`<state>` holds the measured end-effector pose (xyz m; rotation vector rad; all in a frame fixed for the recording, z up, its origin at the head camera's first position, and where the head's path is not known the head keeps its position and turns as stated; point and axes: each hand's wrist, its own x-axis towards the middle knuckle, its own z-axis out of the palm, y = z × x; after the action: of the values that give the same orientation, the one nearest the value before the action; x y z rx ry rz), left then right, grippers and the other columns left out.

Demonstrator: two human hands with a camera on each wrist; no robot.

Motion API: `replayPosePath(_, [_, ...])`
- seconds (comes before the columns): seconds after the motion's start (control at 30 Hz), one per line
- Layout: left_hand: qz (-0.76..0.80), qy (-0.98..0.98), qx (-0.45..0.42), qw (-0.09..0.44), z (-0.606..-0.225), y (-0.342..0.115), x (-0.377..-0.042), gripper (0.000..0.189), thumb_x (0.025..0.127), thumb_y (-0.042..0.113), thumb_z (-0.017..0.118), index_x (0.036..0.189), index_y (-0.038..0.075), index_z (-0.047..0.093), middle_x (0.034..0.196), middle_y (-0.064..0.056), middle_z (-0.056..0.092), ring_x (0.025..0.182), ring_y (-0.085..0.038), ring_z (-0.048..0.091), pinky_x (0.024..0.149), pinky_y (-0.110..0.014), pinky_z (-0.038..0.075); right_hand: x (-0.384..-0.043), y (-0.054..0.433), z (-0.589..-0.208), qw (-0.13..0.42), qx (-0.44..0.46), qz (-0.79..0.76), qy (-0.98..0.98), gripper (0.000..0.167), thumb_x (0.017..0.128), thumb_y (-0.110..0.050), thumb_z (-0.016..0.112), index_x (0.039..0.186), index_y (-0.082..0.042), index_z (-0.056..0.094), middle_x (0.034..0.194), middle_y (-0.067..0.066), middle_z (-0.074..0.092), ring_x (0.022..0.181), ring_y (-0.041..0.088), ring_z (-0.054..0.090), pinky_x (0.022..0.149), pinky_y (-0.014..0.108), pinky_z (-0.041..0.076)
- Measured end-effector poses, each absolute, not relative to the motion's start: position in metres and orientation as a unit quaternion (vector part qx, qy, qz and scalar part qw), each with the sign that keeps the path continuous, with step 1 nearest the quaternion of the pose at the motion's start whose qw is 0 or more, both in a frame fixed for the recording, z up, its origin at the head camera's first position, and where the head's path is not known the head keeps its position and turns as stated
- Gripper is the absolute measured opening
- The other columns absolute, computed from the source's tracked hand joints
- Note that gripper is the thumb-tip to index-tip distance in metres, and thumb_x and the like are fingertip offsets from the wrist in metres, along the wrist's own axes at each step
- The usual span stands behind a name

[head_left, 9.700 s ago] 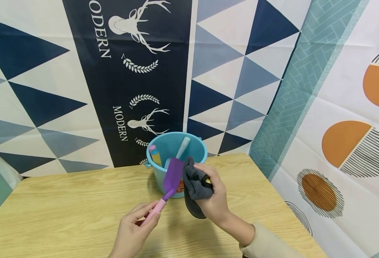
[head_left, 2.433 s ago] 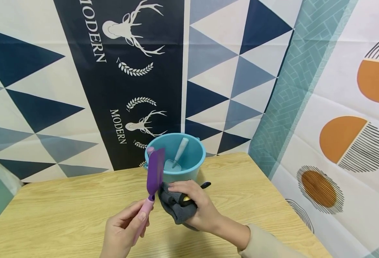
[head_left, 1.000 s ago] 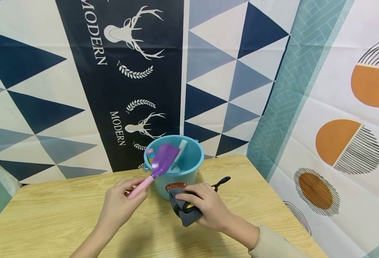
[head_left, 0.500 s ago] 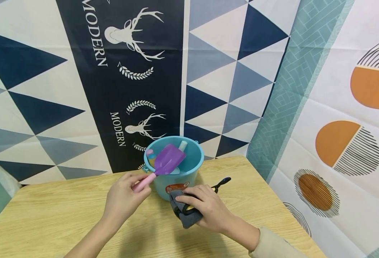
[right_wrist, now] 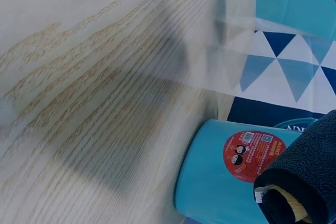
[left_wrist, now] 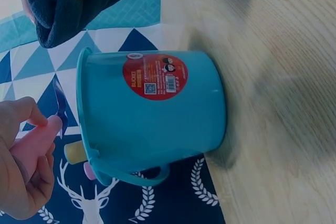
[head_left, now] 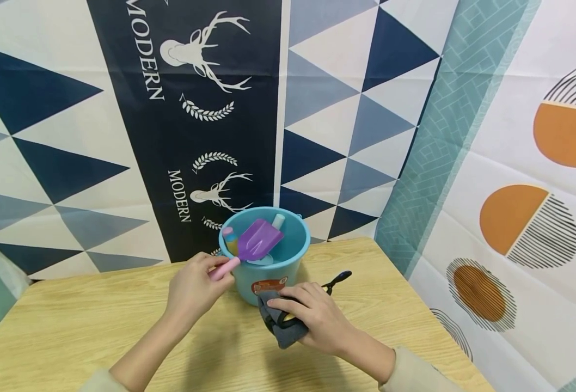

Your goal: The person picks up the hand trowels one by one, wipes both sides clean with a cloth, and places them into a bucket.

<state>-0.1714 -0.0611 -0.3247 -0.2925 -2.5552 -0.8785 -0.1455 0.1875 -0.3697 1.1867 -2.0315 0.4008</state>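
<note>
In the head view my left hand [head_left: 195,288] pinches the pink handle of a toy shovel, and its purple blade [head_left: 258,239] lies over the mouth of a light blue bucket [head_left: 246,277]. Fingers and thumb around the pink handle [left_wrist: 35,144] show in the left wrist view. My right hand [head_left: 324,321] grips a bunched dark grey cloth [head_left: 285,333] with black edging and some yellow, in front of the bucket's red label. A thin dark tip [head_left: 339,277] pokes out behind that hand; I cannot tell what it belongs to.
Inside the bucket stand a pale-handled tool [head_left: 278,221] and a yellow and blue item with a pink top [head_left: 230,239]. The bucket is upright near the back edge of the wooden table [head_left: 97,321]. Patterned sheets [head_left: 317,81] hang behind and on the right.
Earlier the cloth was up against the shovel's blade. Since then my right hand has drawn away with it, and the left hand has moved the shovel forward, its blade laid flatter over the bucket.
</note>
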Motion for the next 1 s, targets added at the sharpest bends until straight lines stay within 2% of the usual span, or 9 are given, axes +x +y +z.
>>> replayPosePath(0.4, [-0.329,-0.92,-0.104,0.185,-0.327,-0.06,-0.181,0.028,0.074,0.022,0.07,0.099,0.011,0.073,0.094,-0.008,0.067,0.069,-0.016,0.054,0.056,-0.025,0.042,-0.146,0.186,-0.37,0.369,0.464,0.149,-0.791,0.045,0.075,-0.021,0.075,0.118,-0.022,0.062,0.11,-0.001,0.062,0.094,0.014,0.055,0.081,0.029,0.046])
replayPosePath(0.8, [-0.338,-0.923,-0.122,0.141,-0.32,-0.057,-0.185,0.027,0.072,0.017,0.067,0.096,0.007,0.073,0.086,-0.007,0.063,0.07,-0.016,0.051,0.058,-0.025,0.041,-0.146,0.188,-0.371,0.372,0.463,0.149,-0.791,0.042,0.077,-0.022,0.074,0.117,-0.022,0.062,0.11,-0.001,0.062,0.094,0.015,0.056,0.079,0.028,0.045])
replayPosePath(1.0, [-0.331,-0.924,-0.123,0.147,-0.318,-0.055,-0.188,0.023,0.07,0.017,0.066,0.089,0.008,0.073,0.084,-0.006,0.061,0.074,-0.017,0.05,0.061,-0.026,0.04,-0.146,0.188,-0.371,0.367,0.461,0.15,-0.794,0.043,0.076,-0.022,0.075,0.117,-0.022,0.062,0.11,-0.001,0.063,0.094,0.014,0.056,0.079,0.028,0.046])
